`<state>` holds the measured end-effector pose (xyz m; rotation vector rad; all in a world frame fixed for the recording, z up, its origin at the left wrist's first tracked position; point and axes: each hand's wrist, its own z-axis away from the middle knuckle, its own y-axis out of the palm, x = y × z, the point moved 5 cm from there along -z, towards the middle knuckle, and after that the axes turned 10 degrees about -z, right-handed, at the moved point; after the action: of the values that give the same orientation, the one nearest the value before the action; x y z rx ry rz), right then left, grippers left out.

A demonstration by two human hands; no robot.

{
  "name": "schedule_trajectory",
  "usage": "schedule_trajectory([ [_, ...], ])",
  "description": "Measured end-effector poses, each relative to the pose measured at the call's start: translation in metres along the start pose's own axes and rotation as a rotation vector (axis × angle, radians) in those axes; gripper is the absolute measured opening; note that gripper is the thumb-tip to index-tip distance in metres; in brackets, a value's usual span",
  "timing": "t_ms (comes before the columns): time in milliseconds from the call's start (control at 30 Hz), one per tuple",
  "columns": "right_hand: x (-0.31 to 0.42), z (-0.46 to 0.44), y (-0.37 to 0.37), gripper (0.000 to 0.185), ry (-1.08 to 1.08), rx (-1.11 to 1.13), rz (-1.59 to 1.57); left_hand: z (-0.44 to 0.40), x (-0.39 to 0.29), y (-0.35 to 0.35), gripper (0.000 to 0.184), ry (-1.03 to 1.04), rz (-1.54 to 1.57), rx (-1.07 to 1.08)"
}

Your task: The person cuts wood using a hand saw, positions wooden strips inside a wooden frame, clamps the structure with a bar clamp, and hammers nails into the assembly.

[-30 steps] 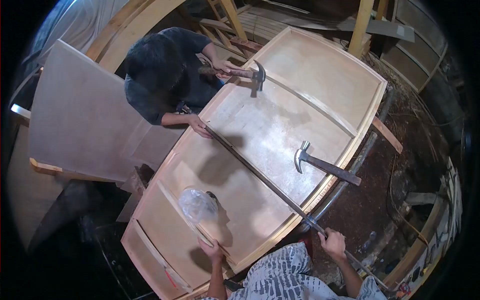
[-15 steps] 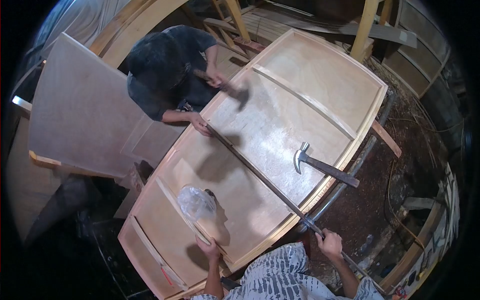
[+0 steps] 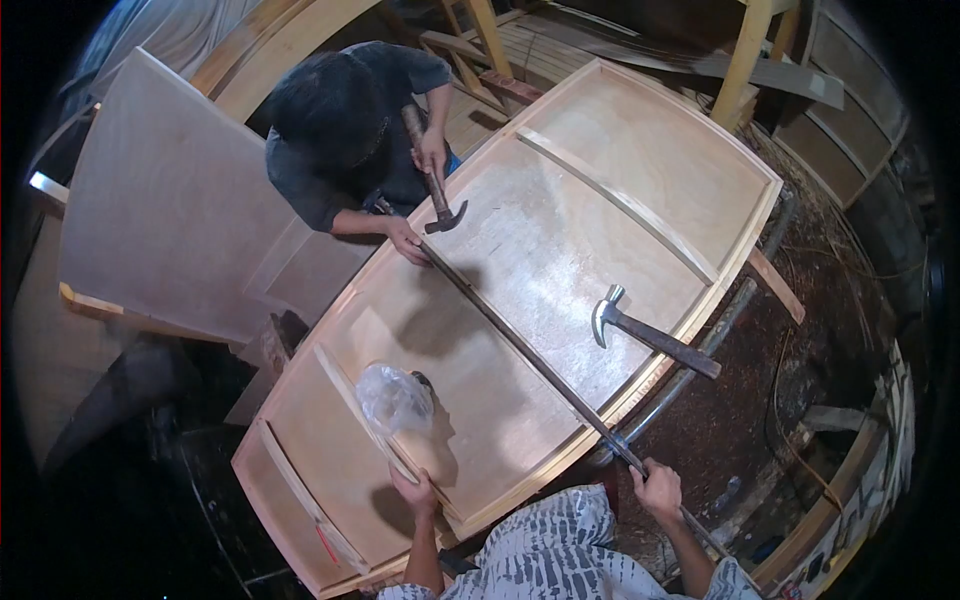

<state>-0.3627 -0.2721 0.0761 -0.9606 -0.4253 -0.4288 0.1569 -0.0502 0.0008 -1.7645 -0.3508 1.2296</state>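
Note:
A long metal bar clamp [image 3: 520,350] lies across a framed plywood panel [image 3: 560,200]. My right hand [image 3: 657,490] is closed round its near end, just outside the panel's edge. At the lower left, my left hand [image 3: 415,490] grips the near end of a wooden strip [image 3: 345,388] on the panel. A clear plastic bag [image 3: 394,398] with contents I cannot make out sits beside that strip. Across the panel, a co-worker [image 3: 340,130] holds a claw hammer [image 3: 430,180] in one hand. The co-worker's other hand [image 3: 405,240] is at the clamp's far end.
Another claw hammer [image 3: 655,340] rests on the panel with its handle over the near edge. More wooden strips [image 3: 620,205] cross the panel. A metal pipe [image 3: 735,310] runs beneath its right side. A large board [image 3: 170,200] stands at the left, and wooden posts [image 3: 745,60] rise behind.
The co-worker's hammer, blurred and tilted over the panel before, now has its head down by the panel's far edge near the clamp's end. My hands keep their holds.

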Motion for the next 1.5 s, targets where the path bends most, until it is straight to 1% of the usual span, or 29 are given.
schedule_trajectory([
  [33,0.000,0.000,0.000,0.036,-0.022,-0.032,0.000,0.000,-0.001,0.000,0.084,-0.002,0.001,-0.002],
  [233,0.001,0.000,-0.001,0.037,0.007,-0.004,-0.009,-0.003,-0.001,0.002,0.083,0.013,0.031,-0.006],
  [500,0.000,0.000,0.001,0.038,0.006,0.001,-0.007,0.000,0.000,0.000,0.082,-0.005,-0.084,-0.032],
  [733,-0.003,0.000,0.002,0.040,-0.008,0.003,-0.013,0.001,0.004,0.002,0.083,-0.024,-0.038,-0.024],
  [800,-0.005,0.000,0.004,0.040,-0.001,0.006,-0.007,0.002,0.007,0.003,0.086,-0.016,-0.147,-0.059],
  [933,0.000,-0.001,0.001,0.039,0.014,0.019,-0.011,0.002,0.013,0.002,0.088,-0.052,-0.144,-0.054],
  [1033,-0.002,-0.002,0.002,0.038,-0.003,-0.008,-0.024,0.003,0.016,0.005,0.090,-0.038,-0.175,-0.041],
  [1133,-0.002,-0.002,0.001,0.037,0.007,-0.004,-0.024,0.005,0.015,0.004,0.089,-0.051,-0.229,-0.084],
  [1233,0.001,0.000,-0.001,0.036,0.005,-0.003,-0.034,0.004,0.016,0.003,0.088,-0.032,-0.197,-0.072],
  [1300,0.000,-0.001,0.000,0.036,0.003,-0.002,-0.032,0.004,0.018,0.005,0.088,-0.055,-0.241,-0.016],
  [1500,0.002,-0.001,-0.004,0.036,-0.015,0.008,-0.081,0.004,0.006,0.001,0.090,-0.079,-0.244,0.011],
])
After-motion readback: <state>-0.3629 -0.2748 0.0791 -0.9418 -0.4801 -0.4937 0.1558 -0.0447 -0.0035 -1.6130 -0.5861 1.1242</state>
